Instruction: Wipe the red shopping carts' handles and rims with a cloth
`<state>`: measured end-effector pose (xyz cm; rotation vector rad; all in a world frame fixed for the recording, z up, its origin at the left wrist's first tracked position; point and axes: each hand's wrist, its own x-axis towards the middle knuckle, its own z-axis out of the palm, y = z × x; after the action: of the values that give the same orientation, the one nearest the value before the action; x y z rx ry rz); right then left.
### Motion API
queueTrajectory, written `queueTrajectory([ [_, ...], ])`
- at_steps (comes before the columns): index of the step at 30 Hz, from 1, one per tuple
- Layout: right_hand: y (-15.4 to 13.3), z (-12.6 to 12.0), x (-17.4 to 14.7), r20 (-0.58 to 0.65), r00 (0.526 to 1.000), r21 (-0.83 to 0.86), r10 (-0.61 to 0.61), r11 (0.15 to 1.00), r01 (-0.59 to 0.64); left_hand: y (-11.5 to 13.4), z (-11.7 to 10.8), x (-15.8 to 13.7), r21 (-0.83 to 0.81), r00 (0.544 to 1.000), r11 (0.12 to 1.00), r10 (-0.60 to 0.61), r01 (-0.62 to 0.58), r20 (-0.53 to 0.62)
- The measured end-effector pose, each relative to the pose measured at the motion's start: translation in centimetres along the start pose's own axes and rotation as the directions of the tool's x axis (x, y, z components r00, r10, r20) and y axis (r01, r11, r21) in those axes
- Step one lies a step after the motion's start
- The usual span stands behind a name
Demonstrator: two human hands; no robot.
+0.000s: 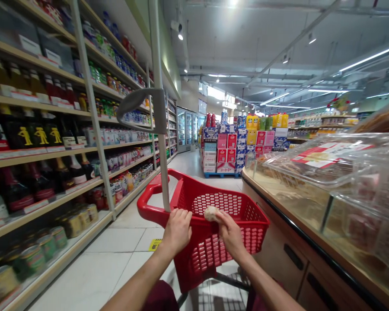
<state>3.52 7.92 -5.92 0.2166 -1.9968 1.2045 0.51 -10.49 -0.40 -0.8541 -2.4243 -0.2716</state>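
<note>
A red plastic shopping cart (197,255) with perforated walls stands right in front of me. My left hand (177,229) is closed over its near rim, close to the foot of a grey pole (164,172) that rises from the cart. My right hand (230,231) is at the same rim further right, its fingers pinching a small whitish crumpled lump (210,213). What the lump is made of I cannot make out. Higher on the pole sits a grey loop-shaped bracket (158,111). Only part of the basket's inside shows.
Shelves (61,151) of bottles, cans and jars line the left side. To the right runs a display counter (278,207) with clear plastic packages (311,160). Ahead, stacked drink cartons (227,149) stand on a blue pallet (222,175). A yellow sticker (154,245) marks the tiled floor.
</note>
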Motion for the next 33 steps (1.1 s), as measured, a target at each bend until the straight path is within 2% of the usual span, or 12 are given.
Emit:
queueTrajectory([
  [3,-1.6,-1.5,0.6,-0.014,0.997,0.128,0.07,0.989,-0.068,1.1,-0.1,0.5,-0.343,0.987,0.928,-0.16,0.145,-0.015],
  [4,-2.3,-1.6,0.6,0.012,0.997,0.177,0.079,0.981,-0.08,1.8,0.0,0.8,-0.533,0.974,0.821,-0.227,0.206,0.027],
  [6,-3.7,-0.9,0.4,0.051,0.992,0.276,0.113,0.953,-0.123,3.3,0.4,1.3,-0.831,0.932,0.456,-0.308,0.319,0.188],
  [8,-4.7,0.2,-0.1,0.062,0.988,0.329,0.14,0.932,-0.153,4.6,0.8,1.6,-0.913,0.896,0.144,-0.301,0.383,0.328],
  [10,-4.5,1.0,-0.3,0.061,0.992,0.306,0.113,0.944,-0.126,5.1,0.8,1.8,-0.907,0.883,0.035,-0.246,0.42,0.399],
  [12,-3.1,0.8,-0.1,0.041,0.997,0.217,0.064,0.974,-0.072,4.3,0.0,1.9,-0.907,0.902,0.107,-0.198,0.408,0.383],
  [14,-1.1,-0.1,0.6,-0.01,0.999,0.076,0.041,0.996,-0.041,2.4,-1.1,1.9,-0.88,0.939,0.359,-0.258,0.311,0.226],
  [17,1.6,-0.5,1.6,-0.053,0.999,-0.208,0.007,0.978,-0.018,-0.9,-2.3,1.7,-0.543,0.921,0.828,-0.31,0.139,-0.235],
  [19,2.7,0.4,1.7,0.025,0.999,-0.355,-0.048,0.933,0.053,-2.1,-2.0,1.3,-0.263,0.942,0.96,-0.175,0.098,-0.287],
  [24,5.7,-0.9,0.9,0.214,0.967,-0.529,-0.14,0.815,0.235,-2.0,0.7,-0.1,0.164,0.996,0.984,0.08,-0.071,-0.045],
  [29,10.3,-9.3,0.1,-0.006,0.996,-0.704,0.089,0.707,-0.068,-2.3,1.3,-0.3,0.23,0.994,0.97,0.095,-0.08,-0.056],
  [33,10.7,-9.6,-0.5,0.024,0.997,-0.69,0.069,0.723,-0.033,-2.9,1.3,-0.5,0.263,0.994,0.963,0.076,-0.053,-0.079],
])
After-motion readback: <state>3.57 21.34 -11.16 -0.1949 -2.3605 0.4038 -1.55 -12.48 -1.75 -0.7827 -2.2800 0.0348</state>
